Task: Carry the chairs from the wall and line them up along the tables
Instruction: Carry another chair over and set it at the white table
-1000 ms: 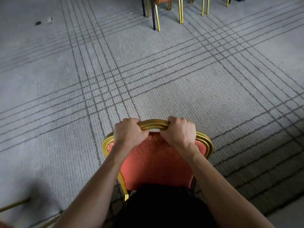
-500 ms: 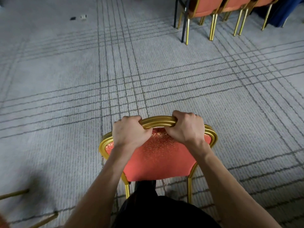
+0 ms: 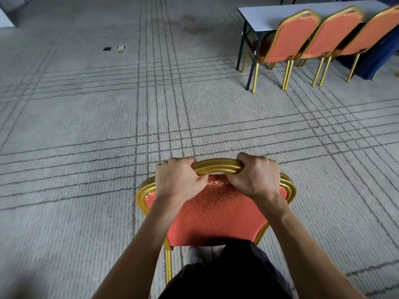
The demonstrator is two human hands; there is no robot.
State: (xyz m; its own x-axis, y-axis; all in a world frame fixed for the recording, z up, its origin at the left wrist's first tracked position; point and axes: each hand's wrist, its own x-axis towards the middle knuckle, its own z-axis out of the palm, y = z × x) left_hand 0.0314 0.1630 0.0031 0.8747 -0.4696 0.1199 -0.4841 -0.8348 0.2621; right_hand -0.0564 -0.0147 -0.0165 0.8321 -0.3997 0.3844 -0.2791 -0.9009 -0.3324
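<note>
A chair (image 3: 216, 214) with a gold frame and orange-red patterned back is right in front of me, its back facing me. My left hand (image 3: 178, 180) grips the gold top rail left of its middle. My right hand (image 3: 254, 176) grips the same rail on the right. The seat and most of the legs are hidden behind the back and my body. At the top right a white-topped table (image 3: 269, 17) with black legs has three matching chairs, the nearest (image 3: 291, 37), lined up along its near side.
Grey carpet with dark grid lines spreads between me and the table. A small floor socket (image 3: 107, 48) and a pale box (image 3: 121, 47) lie far left. A dark blue cloth (image 3: 380, 55) hangs at the far right. My shoe (image 3: 194, 255) shows under the chair.
The view has tilted up and closed in on the table: the tabletop and full chair backs now show at the top right. Both hands keep the same grip on the rail.
</note>
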